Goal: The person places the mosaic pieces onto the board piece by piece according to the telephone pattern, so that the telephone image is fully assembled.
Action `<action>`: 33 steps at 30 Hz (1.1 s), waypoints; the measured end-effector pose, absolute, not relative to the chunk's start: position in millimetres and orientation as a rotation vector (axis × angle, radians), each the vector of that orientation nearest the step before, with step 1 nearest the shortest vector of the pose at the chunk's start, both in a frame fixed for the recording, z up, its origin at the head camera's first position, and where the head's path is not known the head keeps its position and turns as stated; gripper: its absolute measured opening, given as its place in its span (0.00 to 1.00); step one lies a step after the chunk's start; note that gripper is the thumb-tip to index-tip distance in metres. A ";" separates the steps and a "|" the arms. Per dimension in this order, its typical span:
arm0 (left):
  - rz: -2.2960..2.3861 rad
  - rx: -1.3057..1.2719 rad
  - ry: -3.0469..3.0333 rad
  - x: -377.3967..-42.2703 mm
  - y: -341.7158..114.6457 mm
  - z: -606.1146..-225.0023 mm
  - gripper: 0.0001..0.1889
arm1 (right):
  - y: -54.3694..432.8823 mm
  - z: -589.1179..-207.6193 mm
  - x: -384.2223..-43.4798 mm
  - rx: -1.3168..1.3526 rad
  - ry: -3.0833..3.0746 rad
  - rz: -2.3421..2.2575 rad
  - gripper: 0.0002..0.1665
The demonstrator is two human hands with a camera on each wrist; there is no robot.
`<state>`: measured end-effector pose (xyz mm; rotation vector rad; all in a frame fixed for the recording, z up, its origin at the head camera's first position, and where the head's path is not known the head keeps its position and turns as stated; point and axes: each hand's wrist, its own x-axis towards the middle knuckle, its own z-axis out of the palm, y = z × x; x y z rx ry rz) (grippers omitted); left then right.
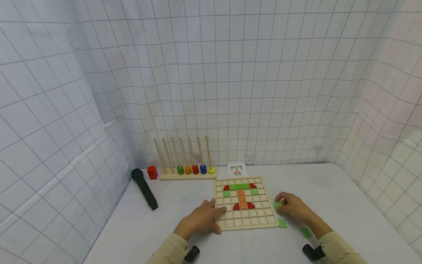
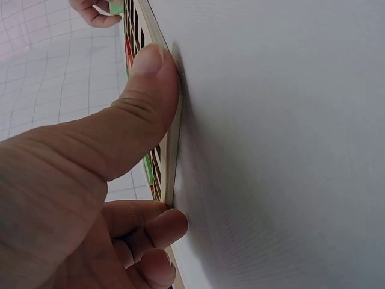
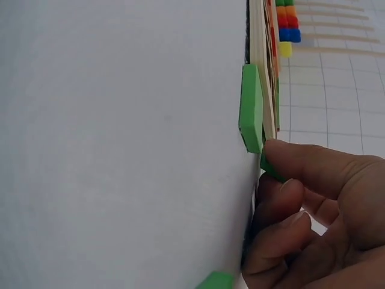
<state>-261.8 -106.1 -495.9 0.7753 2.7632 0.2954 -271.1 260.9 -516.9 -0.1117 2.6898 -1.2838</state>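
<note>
My left hand [image 1: 202,219] rests at the left edge of a wooden grid board [image 1: 262,220], one finger reaching onto its squares. In the left wrist view the thumb [image 2: 135,99] lies along the board's edge. Beyond the board's right side, my right hand [image 1: 292,208] pinches a small green tile [image 1: 277,205] between thumb and fingers, partly hidden by them. Another green tile [image 1: 282,223] lies by the near right corner, and a third green tile [image 1: 306,232] lies nearer the right wrist. Orange tiles [image 1: 242,198], red quarter-round tiles [image 1: 236,206] and green tiles [image 1: 239,186] sit on the board.
A small pattern card [image 1: 237,170] lies behind the board. Back left stands a wooden bead rack [image 1: 188,176] with tall pegs and coloured beads. A red cube [image 1: 152,172] and a black microphone [image 1: 145,189] lie left of it. Gridded white cloth surrounds the table.
</note>
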 end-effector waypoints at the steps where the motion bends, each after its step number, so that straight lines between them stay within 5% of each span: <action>1: 0.295 0.777 2.762 -261.9 -106.2 -496.0 0.42 | 261.3 -516.7 -271.1 -0.104 2.677 -1.292 0.18; 33: 0.282 0.777 2.760 -264.7 -106.3 -498.3 0.43 | 238.8 -502.6 -273.2 -0.160 2.236 -1.838 0.34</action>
